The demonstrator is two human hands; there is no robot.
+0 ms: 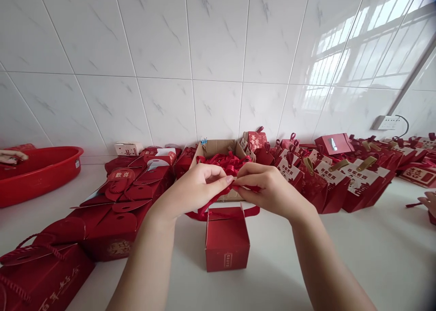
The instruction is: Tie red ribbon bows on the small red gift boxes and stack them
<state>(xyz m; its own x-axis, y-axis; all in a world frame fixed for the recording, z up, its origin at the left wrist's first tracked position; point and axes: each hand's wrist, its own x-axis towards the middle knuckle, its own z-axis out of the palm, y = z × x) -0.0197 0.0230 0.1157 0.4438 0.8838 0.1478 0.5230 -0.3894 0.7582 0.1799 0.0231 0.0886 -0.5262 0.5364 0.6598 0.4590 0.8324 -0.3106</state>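
Observation:
A small red gift box stands on the white table in front of me, with a red ribbon passing behind its top and out to both sides. Above the box, my left hand pinches the ribbon between thumb and fingers. My right hand is closed on the same ribbon, its fingertips almost meeting the left ones. Just behind the hands sits an open cardboard box filled with red ribbons. The pinched bit of ribbon is mostly hidden by my fingers.
Several red gift boxes crowd the left side. More red boxes with printed white fronts line the right. A red plastic basin is at far left, a person's hand over it. Another person's hand shows at the right edge.

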